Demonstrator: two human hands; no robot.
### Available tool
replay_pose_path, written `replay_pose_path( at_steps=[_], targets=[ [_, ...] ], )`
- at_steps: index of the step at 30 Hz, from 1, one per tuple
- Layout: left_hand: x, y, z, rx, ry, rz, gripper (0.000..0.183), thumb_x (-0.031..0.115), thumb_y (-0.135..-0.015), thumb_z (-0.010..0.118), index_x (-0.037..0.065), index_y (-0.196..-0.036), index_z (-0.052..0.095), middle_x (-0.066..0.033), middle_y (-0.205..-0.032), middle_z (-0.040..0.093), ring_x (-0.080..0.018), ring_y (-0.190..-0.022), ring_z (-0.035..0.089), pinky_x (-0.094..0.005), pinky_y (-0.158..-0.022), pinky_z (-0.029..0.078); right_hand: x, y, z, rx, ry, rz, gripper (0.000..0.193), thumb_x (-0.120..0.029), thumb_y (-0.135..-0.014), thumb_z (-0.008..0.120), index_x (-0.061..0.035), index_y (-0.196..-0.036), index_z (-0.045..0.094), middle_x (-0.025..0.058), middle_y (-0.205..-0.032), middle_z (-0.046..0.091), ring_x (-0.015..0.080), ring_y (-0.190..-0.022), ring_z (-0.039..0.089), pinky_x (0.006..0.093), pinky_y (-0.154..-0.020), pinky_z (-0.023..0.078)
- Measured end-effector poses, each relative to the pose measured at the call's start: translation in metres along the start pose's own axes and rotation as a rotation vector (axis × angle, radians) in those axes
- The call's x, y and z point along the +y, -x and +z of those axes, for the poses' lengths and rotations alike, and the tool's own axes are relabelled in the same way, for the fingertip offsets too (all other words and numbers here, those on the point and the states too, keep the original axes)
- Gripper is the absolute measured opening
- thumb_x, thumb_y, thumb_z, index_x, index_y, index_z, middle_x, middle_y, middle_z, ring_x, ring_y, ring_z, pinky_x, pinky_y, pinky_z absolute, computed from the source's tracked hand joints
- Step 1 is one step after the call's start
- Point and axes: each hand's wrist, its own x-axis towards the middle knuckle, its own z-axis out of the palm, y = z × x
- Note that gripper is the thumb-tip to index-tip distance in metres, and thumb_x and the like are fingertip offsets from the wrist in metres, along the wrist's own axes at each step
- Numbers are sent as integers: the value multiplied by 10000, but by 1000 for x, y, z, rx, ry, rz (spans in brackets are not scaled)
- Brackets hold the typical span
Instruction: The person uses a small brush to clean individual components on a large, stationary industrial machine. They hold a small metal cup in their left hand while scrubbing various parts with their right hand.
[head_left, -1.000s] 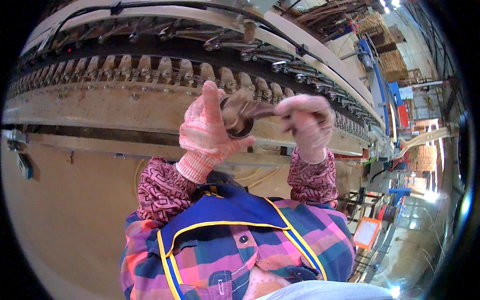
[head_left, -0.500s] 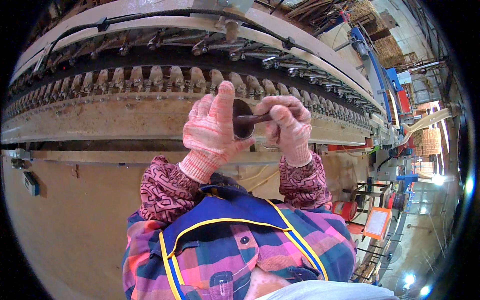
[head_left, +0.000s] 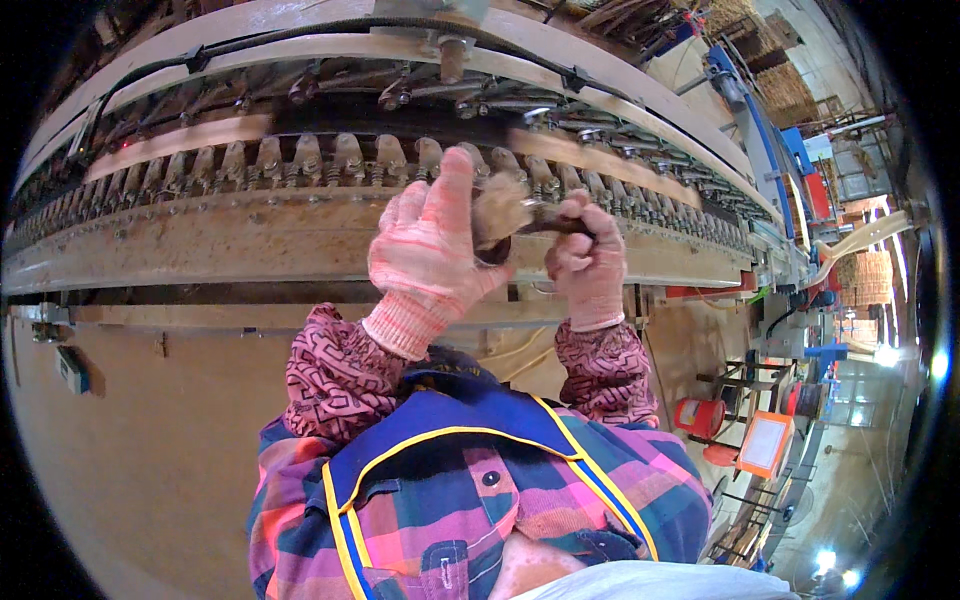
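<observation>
machine: long dusty wooden-framed spinning machine runs across the whole view, a row of pale spindles along its upper edge, black cable along the top rail
left hand: left hand in a pink-and-white knitted glove, raised in front of the machine's front edge near its middle, index finger straight up, other fingers curled around a wad of tan coconut fibre
fibre: the wad sits between the two hands, pressed against the left palm, just below the spindle row; edges blurred
tool: dark brown stick-like piece pokes out of the wad toward the right; can't tell what it is
right hand: right hand in the same kind of glove, clenched on the dark piece, knuckles toward the camera, just beside the left hand
clothing: pink patterned sleeves, plaid shirt and blue apron with yellow trim fill the lower middle
right side: orange square board and red drum on the floor, well apart from the hands
</observation>
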Motion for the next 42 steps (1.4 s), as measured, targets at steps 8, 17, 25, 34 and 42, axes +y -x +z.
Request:
replay_pose_path(
  at_steps=[8,17,25,34,42],
  targets=[
    [-10,8,2,51,56,11,1360,417,-584,911,126,-1588,39,-183,-1324,523,-436,-1177,512,-524,-989,436,-33,-105,6,224,776,-711,207,-200,-913,662,-76,-1075,693,41,-930,720,84,-735,640,239,-592,537],
    [-6,5,1,9,48,-20,1359,457,-580,902,132,-1594,57,-170,-1359,525,-413,-1212,510,-504,-1037,415,-36,-178,-65,90,1501,-865,237,-260,-924,685,-85,-1079,722,50,-936,723,137,-768,652,274,-668,525],
    [-8,7,2,85,-87,6,1409,489,-553,910,101,-1595,46,-161,-1304,559,-406,-1175,532,-475,-1017,439,-26,-168,-33,91,1503,-909,188,-154,-956,658,-35,-1094,703,68,-955,734,132,-728,663,294,-676,558],
    [-5,10,0,61,-32,-26,1417,467,-547,921,94,-1595,43,-157,-1329,553,-399,-1193,529,-492,-1007,443,-16,-179,-38,172,1808,-960,185,-316,-909,691,-164,-997,747,91,-923,738,272,-818,717,335,-722,544],
    [-7,19,-1,79,54,-55,1248,467,-582,880,88,-1559,201,-154,-1394,488,-415,-1229,492,-506,-1054,402,-18,-138,42,2,1279,-509,236,-241,-920,722,-64,-1074,740,38,-904,747,82,-729,640,253,-665,518]
  ],
)
